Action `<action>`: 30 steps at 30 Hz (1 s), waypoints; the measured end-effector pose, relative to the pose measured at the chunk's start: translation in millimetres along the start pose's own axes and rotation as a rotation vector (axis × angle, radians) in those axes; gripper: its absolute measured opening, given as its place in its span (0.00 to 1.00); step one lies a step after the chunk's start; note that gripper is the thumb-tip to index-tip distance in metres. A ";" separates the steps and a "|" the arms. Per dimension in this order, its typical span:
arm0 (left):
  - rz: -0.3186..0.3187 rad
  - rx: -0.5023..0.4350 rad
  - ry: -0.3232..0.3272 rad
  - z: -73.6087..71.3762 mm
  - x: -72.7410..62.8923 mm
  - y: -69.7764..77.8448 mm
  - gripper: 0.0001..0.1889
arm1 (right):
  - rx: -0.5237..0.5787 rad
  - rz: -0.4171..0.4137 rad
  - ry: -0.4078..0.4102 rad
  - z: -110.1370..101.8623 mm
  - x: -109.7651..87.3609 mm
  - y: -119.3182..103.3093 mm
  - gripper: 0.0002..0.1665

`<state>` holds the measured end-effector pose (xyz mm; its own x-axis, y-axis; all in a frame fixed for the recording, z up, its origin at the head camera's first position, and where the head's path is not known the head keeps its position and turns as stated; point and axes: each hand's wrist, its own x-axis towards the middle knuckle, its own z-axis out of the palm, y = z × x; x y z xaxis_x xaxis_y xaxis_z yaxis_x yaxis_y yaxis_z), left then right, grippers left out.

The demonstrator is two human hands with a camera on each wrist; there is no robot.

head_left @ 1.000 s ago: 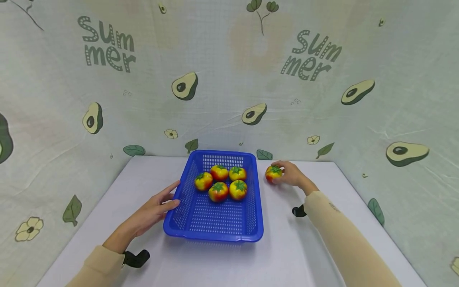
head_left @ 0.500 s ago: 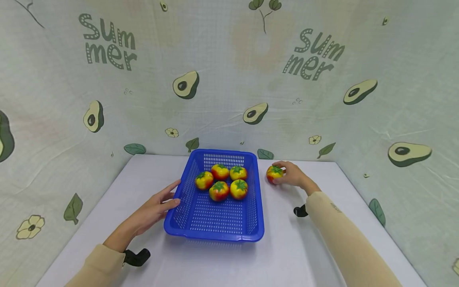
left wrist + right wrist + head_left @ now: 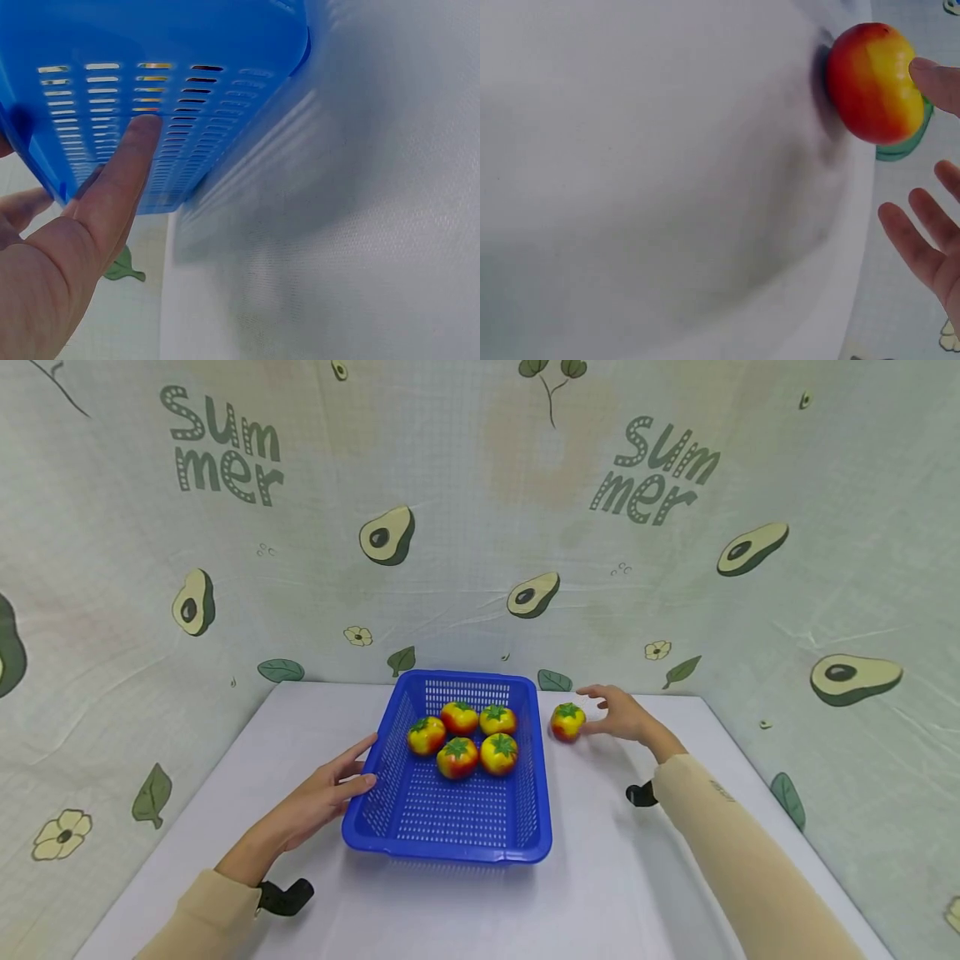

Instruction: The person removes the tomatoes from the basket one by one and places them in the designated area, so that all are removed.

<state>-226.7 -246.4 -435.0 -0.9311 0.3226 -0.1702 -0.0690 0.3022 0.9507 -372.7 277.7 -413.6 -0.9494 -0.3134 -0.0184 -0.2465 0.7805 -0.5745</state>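
Note:
A blue perforated plastic basket stands on the table, holding several red-and-yellow fruits with green leafy tops, like persimmons. My left hand touches its left side with extended fingers; the left wrist view has a finger against the slotted outer wall. Right of the basket, one more persimmon-like fruit sits on the table, apart from the rim. Around its right side is my right hand, fingers spread. In the right wrist view the thumb lies by the fruit, while the other fingers are away from it.
The white table runs back to a cloth backdrop printed with avocados, leaves and "summer" lettering. That cloth also hangs along both sides. Black wrist straps with cameras sit at both wrists.
My right hand has loosened from the single fruit and drawn back to the right, its fingers lifting off. The fruit has shifted slightly left. My left hand and the basket stay in place.

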 end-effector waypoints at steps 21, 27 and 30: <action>0.009 0.002 -0.004 -0.5 -1.3 -0.3 0.42 | -0.125 -0.308 -0.020 -44.9 -0.8 -120.6 0.45; 0.010 0.003 -0.004 0.6 -1.8 0.3 0.43 | -0.168 -0.385 -0.112 -31.5 7.2 -160.9 0.46; 0.011 0.001 -0.003 0.8 -2.0 0.7 0.43 | -0.198 -0.414 -0.145 -23.3 14.3 -175.9 0.45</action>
<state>-224.6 -246.1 -434.2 -0.9308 0.3286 -0.1603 -0.0582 0.2997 0.9523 -347.4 148.6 -293.7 -0.7298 -0.6812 0.0570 -0.6442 0.6574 -0.3910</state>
